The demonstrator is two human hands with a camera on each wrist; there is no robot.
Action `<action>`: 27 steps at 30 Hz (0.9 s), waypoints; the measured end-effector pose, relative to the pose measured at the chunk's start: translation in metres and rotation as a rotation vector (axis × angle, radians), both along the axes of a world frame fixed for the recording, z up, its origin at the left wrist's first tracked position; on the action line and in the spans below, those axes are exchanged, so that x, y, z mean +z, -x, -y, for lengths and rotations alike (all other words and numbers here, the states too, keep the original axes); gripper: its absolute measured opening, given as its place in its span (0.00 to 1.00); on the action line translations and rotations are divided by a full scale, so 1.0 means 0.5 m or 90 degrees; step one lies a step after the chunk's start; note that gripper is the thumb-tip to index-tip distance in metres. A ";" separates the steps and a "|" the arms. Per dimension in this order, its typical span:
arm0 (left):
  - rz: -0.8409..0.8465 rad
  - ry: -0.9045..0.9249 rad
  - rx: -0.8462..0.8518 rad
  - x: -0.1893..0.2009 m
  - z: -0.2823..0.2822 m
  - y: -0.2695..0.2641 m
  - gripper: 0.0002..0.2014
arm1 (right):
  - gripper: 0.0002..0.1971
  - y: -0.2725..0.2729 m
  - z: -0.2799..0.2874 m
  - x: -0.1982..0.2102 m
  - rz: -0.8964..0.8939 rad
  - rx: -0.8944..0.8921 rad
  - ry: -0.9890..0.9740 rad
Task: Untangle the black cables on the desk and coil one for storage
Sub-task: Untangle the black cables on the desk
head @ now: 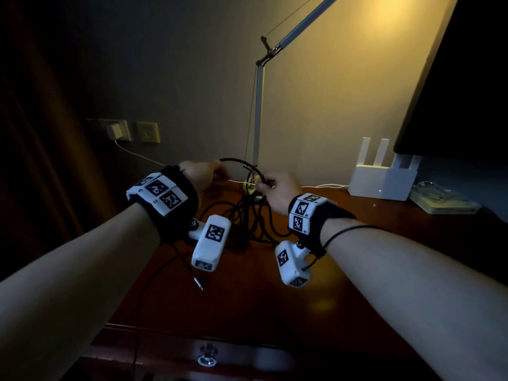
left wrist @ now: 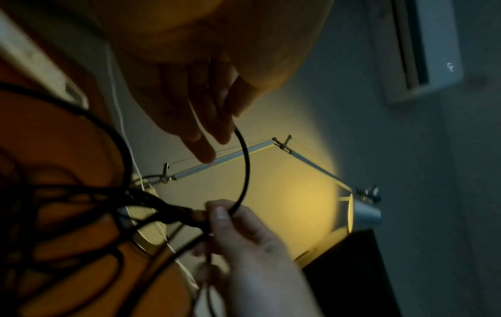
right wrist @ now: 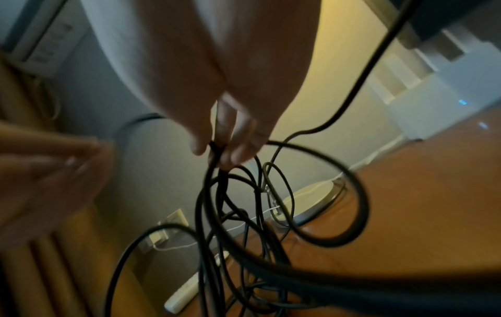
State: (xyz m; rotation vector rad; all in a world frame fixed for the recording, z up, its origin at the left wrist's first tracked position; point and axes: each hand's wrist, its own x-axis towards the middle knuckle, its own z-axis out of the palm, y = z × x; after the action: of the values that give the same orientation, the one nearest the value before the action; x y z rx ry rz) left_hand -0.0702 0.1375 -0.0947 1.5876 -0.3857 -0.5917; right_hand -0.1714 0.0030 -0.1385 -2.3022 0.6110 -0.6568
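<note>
A tangle of black cables (head: 247,224) lies on the brown desk (head: 371,248) in front of the lamp base. One black cable (head: 242,163) rises from it in an arc between my hands. My left hand (head: 213,170) pinches that black cable (left wrist: 245,167) between thumb and fingers at the arc's left end. At the right end my right hand (head: 264,185) pinches the cable (right wrist: 214,163) together with several hanging loops. Both hands are raised above the desk. A loose plug end (head: 198,283) lies nearer to me on the desk.
A desk lamp (head: 258,114) stands behind the tangle on a round base (head: 251,185). A white router (head: 382,180) and a dark monitor (head: 453,92) are at the right. Wall sockets with a white charger (head: 116,130) are at the left. A drawer knob (head: 207,356) sits below the desk's front edge.
</note>
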 end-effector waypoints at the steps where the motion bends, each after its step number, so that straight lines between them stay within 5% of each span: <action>1: 0.044 -0.039 0.015 -0.002 -0.001 -0.002 0.16 | 0.09 0.005 0.002 0.003 0.008 0.000 -0.001; 3: 0.150 -0.087 0.085 0.001 -0.008 0.000 0.13 | 0.10 0.012 0.004 0.006 -0.001 0.005 0.040; 5: 0.376 -0.146 0.119 -0.001 -0.009 0.006 0.12 | 0.11 0.015 0.004 0.010 -0.014 0.014 0.075; 7: 0.598 -0.214 0.054 -0.007 0.000 0.021 0.15 | 0.12 0.009 -0.001 0.013 -0.032 0.032 0.097; 9: 0.676 -0.262 -0.015 -0.015 0.014 0.038 0.17 | 0.13 0.005 -0.008 0.014 -0.046 0.044 0.107; 18: 0.685 -0.273 -0.120 -0.033 0.033 0.046 0.10 | 0.13 0.019 0.001 -0.001 -0.096 0.021 0.139; 27: 0.449 -0.146 0.040 -0.002 -0.016 -0.034 0.06 | 0.23 0.037 0.041 -0.018 -0.211 -0.071 0.143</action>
State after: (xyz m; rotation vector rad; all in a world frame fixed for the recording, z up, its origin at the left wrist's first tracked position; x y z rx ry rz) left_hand -0.0531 0.1456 -0.0958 1.9989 -0.8069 -0.0018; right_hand -0.1898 -0.0173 -0.1474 -2.6285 0.8606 -0.4127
